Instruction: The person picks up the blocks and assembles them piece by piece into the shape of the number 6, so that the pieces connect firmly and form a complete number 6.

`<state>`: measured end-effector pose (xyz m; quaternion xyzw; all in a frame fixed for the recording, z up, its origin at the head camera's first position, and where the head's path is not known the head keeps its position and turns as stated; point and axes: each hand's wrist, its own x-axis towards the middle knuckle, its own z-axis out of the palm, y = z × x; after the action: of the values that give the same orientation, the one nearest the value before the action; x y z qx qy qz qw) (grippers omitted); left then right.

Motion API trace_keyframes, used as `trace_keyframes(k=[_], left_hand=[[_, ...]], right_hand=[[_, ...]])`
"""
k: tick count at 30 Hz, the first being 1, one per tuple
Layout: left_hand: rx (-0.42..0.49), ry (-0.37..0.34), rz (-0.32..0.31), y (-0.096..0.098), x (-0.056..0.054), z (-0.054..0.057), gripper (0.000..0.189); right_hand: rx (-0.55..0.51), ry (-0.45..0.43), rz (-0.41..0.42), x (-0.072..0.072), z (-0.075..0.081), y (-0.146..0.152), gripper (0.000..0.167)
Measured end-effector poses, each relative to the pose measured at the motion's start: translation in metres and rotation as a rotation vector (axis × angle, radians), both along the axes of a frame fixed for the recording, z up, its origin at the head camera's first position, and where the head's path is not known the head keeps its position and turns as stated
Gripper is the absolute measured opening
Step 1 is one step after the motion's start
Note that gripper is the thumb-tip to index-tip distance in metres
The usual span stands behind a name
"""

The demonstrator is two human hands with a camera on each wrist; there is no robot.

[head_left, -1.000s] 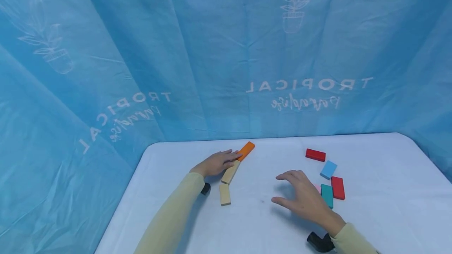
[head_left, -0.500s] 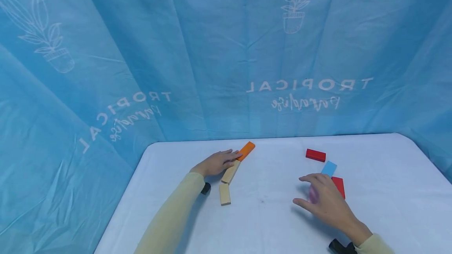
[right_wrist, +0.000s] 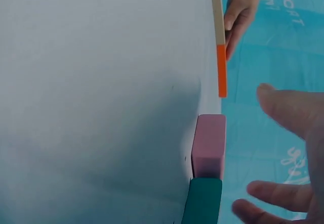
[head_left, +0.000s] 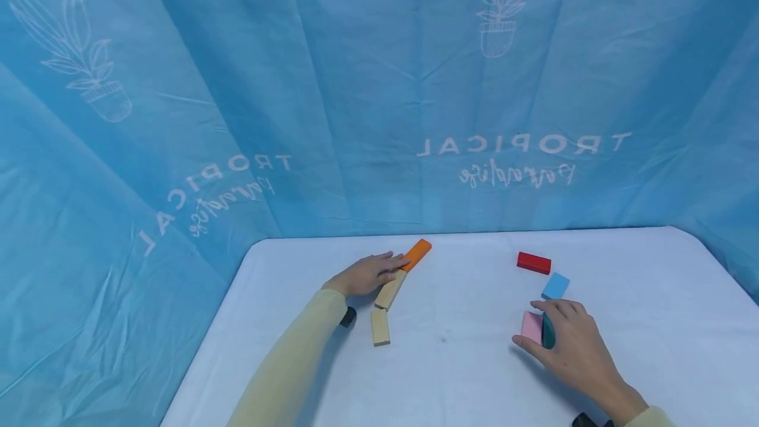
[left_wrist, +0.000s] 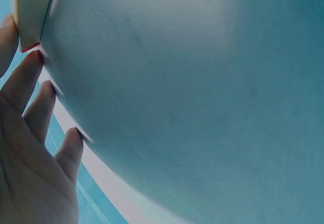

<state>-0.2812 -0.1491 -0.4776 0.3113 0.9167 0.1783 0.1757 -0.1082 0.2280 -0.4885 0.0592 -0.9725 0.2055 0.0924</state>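
On the left side of the table, my left hand (head_left: 364, 275) rests with extended fingers at the joint between an orange block (head_left: 418, 253) and a plain wooden block (head_left: 389, 290). A second wooden block (head_left: 381, 327) lies nearer, end to end with the first. My right hand (head_left: 572, 344) hovers over a pink block (head_left: 532, 326) and a teal block (head_left: 548, 333), thumb and fingers spread. In the right wrist view, gaps show between the fingers and the pink block (right_wrist: 209, 143). Part of the teal block is covered by the hand.
Beyond the right hand lie a light blue block (head_left: 555, 286) and a red block (head_left: 534, 263). The white table (head_left: 462, 381) ends at a blue printed curtain (head_left: 379, 97) behind and to the left. Black wrist cameras hang under both wrists.
My right hand has moved right, over the pink and teal blocks, and now hides the second red block seen earlier. The left hand stays on the row.
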Motion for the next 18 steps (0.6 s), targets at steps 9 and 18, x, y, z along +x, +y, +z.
trace_keyframes(k=[9,18], left_hand=[[0.001,-0.001,-0.005,-0.0007,0.0006,0.0015,0.05],[-0.014,0.007,-0.011,-0.0006,0.0005,0.0012,0.05]], right_hand=[[0.095,0.0,0.023,-0.0012,-0.0014,0.003,0.083],[0.14,-0.021,0.051,-0.0032,-0.0037,0.005,0.081]])
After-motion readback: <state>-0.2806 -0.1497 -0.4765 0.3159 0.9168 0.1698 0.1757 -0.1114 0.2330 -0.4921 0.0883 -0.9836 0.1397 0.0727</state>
